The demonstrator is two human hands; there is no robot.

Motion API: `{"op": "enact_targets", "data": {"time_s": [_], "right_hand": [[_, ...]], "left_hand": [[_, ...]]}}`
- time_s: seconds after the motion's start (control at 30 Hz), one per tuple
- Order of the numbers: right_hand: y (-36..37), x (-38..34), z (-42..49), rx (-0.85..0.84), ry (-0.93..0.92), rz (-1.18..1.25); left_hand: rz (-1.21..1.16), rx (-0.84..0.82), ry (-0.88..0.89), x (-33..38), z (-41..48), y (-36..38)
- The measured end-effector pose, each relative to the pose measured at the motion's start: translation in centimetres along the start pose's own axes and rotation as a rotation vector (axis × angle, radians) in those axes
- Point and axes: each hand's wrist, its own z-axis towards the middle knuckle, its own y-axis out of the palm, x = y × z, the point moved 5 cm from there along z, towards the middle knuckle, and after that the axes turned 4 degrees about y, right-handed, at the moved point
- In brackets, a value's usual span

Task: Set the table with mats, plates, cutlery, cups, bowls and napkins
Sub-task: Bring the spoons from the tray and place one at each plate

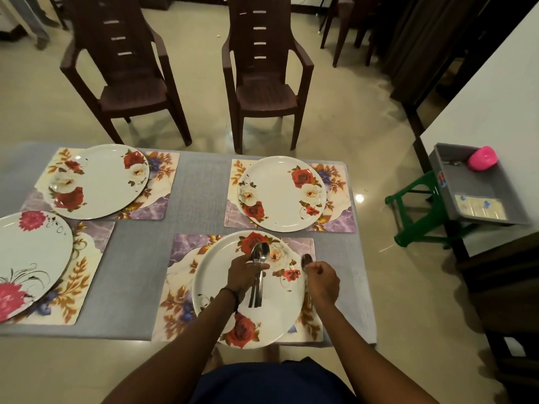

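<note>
Spoons (258, 275) bunched in left fingers (256, 266) — one spoon (306, 262) pinched by right fingers (316, 268).

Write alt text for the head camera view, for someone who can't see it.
A person's left hand grips a bundle of spoons over the nearest floral plate, while the right hand pinches a single spoon beside that plate's right edge. Three more floral plates sit on placemats on the grey table; two brown chairs stand beyond.

Home dining room: laid table (198, 182), plastic armchairs (262, 91), tiled floor (350, 118)
</note>
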Motion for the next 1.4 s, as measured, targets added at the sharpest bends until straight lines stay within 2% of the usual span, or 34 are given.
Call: {"op": "enact_targets", "data": {"time_s": [0.07,0.13,0.2,0.3,0.5,0.63,0.77,0.87,1.1,1.23,1.4], "right_hand": [[2.4,-2.1,-1.1,-0.205,-0.033,0.103],[5.3,-3.9,-3.1,-0.496,0.012,0.212],[7.7,-5.3,-5.2,-0.685,0.039,0.254],[10.3,-6.0,-7.4,-0.791,0.040,0.251],[16.2,-6.4,-13.1,-0.932,-0.012,0.113],[19.0,-7.4,-18.1,-0.963,-0.117,0.017],[22.6,-8.4,-22.6,-0.970,-0.183,-0.016],[25.5,-8.8,-26.9,-0.969,-0.148,0.000],[32.4,-9.5,-35.3,-0.960,-0.137,0.030],[34.3,-9.7,-36.9,-0.897,-0.075,0.057],[36.8,-12.6,-34.7,-0.703,-0.050,0.069]], "left_hand": [[-0.004,0.025,-0.003,0.1,-0.1,-0.4],[-0.002,0.054,0.006,0.2,-0.4,-1.2],[-0.014,0.090,0.023,0.4,-0.9,-2.7],[-0.058,0.169,0.006,-0.1,-2.1,-5.9],[0.018,0.332,0.031,-4.0,-4.8,-13.9],[-0.053,0.432,0.018,-5.0,-7.9,-18.9],[-0.180,0.456,0.010,-6.3,-10.3,-24.6],[-0.249,0.462,0.010,-7.5,-12.3,-29.4],[-0.244,0.434,0.035,-10.5,-14.4,-39.4],[-0.291,0.438,0.001,-12.1,-15.1,-42.3],[-0.357,0.367,0.003,-11.6,-13.1,-45.7]]}}
